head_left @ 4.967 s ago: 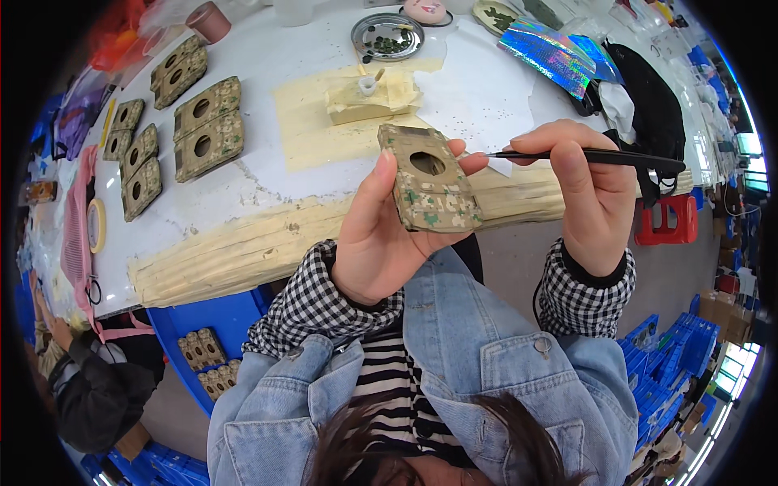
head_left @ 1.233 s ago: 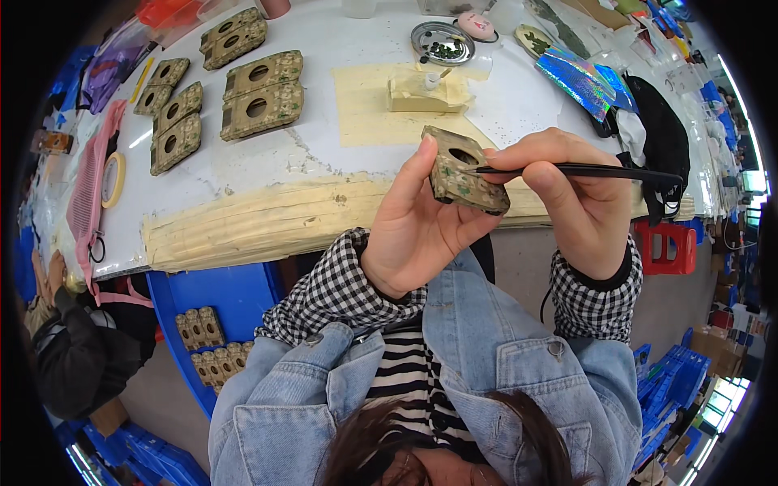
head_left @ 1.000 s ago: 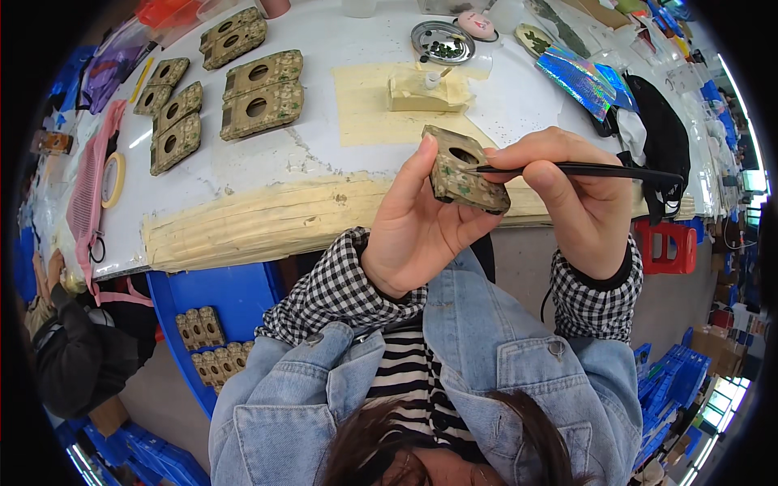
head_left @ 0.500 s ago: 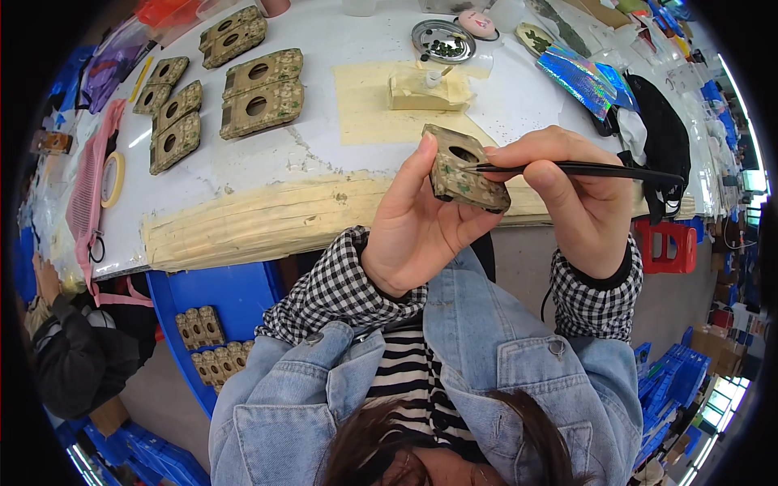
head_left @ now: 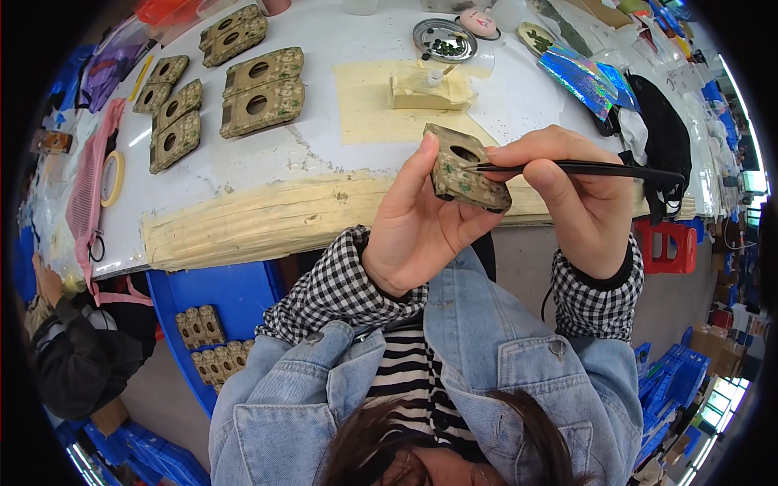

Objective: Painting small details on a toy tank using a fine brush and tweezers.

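Observation:
My left hand (head_left: 421, 219) grips a camouflage-patterned casing (head_left: 463, 188) with an oval hole, tilted above the table's front edge. Its thumb presses on the near left side and the other fingers lie beneath. Between thumb and forefinger, my right hand (head_left: 579, 186) holds black tweezers (head_left: 600, 168). Their tips rest at the casing's face just below the hole; whether anything tiny sits between them I cannot make out. More casings of the same pattern (head_left: 262, 109) lie in groups on the table's left part.
A round metal dish (head_left: 468, 53) holds small dark green bits. In front of it stands a taped block (head_left: 409, 93) with a small white cup. A tape roll (head_left: 113, 180) lies at left. Below, a blue tray (head_left: 186, 296) carries more casings; a red stool (head_left: 671, 247) is at right.
Almost nothing differs. My hands, the casing and the tweezers keep their places. The other person at the far left has shifted an arm slightly.

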